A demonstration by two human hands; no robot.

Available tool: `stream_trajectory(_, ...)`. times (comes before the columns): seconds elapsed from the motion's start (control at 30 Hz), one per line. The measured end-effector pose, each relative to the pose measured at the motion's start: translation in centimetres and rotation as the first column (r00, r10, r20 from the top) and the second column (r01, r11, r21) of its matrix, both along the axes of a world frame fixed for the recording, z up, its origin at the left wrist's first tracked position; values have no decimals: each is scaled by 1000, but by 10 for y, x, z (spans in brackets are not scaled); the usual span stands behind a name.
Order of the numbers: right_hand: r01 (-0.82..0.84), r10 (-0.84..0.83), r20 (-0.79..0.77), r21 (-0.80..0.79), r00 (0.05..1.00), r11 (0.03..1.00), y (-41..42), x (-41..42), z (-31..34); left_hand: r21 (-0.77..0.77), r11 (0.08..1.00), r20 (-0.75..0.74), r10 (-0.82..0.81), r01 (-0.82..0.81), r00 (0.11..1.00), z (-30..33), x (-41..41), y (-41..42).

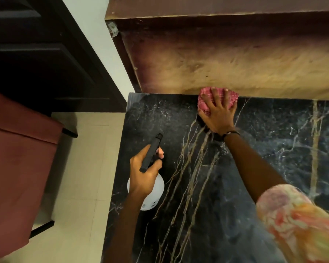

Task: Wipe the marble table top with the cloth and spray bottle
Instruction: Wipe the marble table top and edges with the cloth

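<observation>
Here the wiping step is in hand: the right hand [217,112] lies with spread, straight fingers flat on the pink checked cloth [219,97], pressing it onto the black marble table top with gold and white veins [198,186] at its far edge, just against the worn brown wooden board [226,63] behind. To do this well, I think the palm should keep an even pressure and pull the cloth along the back edge in overlapping passes — the seam where marble meets wood probably collects dirt, so the cloth must go fully into it. The right arm reaches straight forward, wrist low, with a dark band around it and a flowered sleeve near the elbow. The left hand [144,168] grips the white spray bottle with the black trigger head [152,154] — fingers curled around its neck, nozzle pointing away, over the left near part of the table. A reddish-brown chair [21,149] stands beside the table on the pale floor.
</observation>
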State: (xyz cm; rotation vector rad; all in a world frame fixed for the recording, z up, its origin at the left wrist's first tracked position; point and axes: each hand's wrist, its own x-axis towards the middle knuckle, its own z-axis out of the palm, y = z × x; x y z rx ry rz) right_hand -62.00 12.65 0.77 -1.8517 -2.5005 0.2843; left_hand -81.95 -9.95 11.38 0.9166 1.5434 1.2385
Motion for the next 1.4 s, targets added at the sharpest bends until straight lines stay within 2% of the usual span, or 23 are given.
stream_trajectory(0.07, -78, 78, 17, 12, 997, 997, -5, -15, -3, -4, 1000, 51, 6, -6, 999, 2, 17, 0)
stream_trajectory(0.13, -227, 226, 38, 39, 974, 973, -29, -15, -7, -5, 1000, 81, 6, -6, 997, 3, 36, 0)
stream_trajectory(0.2, -356, 354, 40, 80, 935, 931, -61, 6, -10, 0, 1000, 94, 3, -3, 996, 4, 51, 2)
stream_trajectory(0.27, -404, 404, 24, 111, 914, 908, -85, 44, -11, 2, 1000, 90, 1, -1, 996, 3, 62, 4)
stream_trajectory(0.33, -370, 369, 23, 112, 929, 922, -88, 83, -9, 1, 1000, 83, -1, 1, 997, 2, 71, 3)
stream_trajectory(0.4, -252, 250, 35, 67, 968, 965, -71, 107, -4, -3, 1000, 74, -1, 1, 997, 1, 79, 1)
stream_trajectory(0.53, -29, 28, -15, -12, 999, 1000, -29, 79, 4, -9, 1000, 60, -6, 7, 998, -2, 90, -6)
stream_trajectory(0.6, -60, 60, -7, -20, 998, 998, -25, 55, 2, -14, 1000, 95, -4, 5, 996, -1, 95, -9)
stream_trajectory(0.7, -261, 261, -2, 38, 965, 965, -56, 43, -1, -17, 999, 87, -33, 35, 996, 0, 96, -12)
stream_trajectory(0.77, -383, 384, -7, 65, 923, 921, -94, 60, -2, -19, 998, 56, -54, 55, 997, 1, 96, -12)
stream_trajectory(0.83, -433, 435, -12, 79, 900, 898, -128, 90, 0, -71, 997, -19, -35, 34, 999, 0, 94, -14)
stream_trajectory(0.93, -345, 347, -9, 74, 938, 936, -144, 131, 6, -242, 970, -187, -52, 5, 981, -4, 93, -27)
stream_trajectory(1.0, -225, 225, -5, 49, 974, 973, -133, 128, 6, -316, 949, -167, -75, 19, 983, -10, 90, -37)
stream_trajectory(1.03, -183, 183, 2, 45, 983, 982, -127, 117, 5, -337, 940, -65, -72, 46, 995, -13, 87, -41)
stream_trajectory(1.07, -156, 156, 5, 45, 988, 987, -121, 102, 3, -343, 935, 47, -83, 94, 995, -13, 87, -46)
stream_trajectory(1.1, -149, 148, 5, 44, 989, 988, -117, 84, 2, -294, 944, 83, -132, 151, 988, -13, 85, -51)
stream_trajectory(1.17, -190, 190, -15, 27, 982, 981, -117, 51, 1, -231, 946, -20, -239, 228, 971, -14, 87, -61)
stream_trajectory(1.2, -245, 246, -28, 26, 969, 969, -123, 38, 1, -208, 953, -70, -239, 220, 968, -11, 92, -65)
stream_trajectory(1.3, -471, 471, -21, 27, 882, 882, -164, 32, 0, -194, 979, -182, -95, 59, 979, -24, 103, -76)
stream_trajectory(1.4, -539, 541, -31, 64, 840, 840, -192, 71, 0, -402, 899, -18, 179, -171, 984, -23, 108, -74)
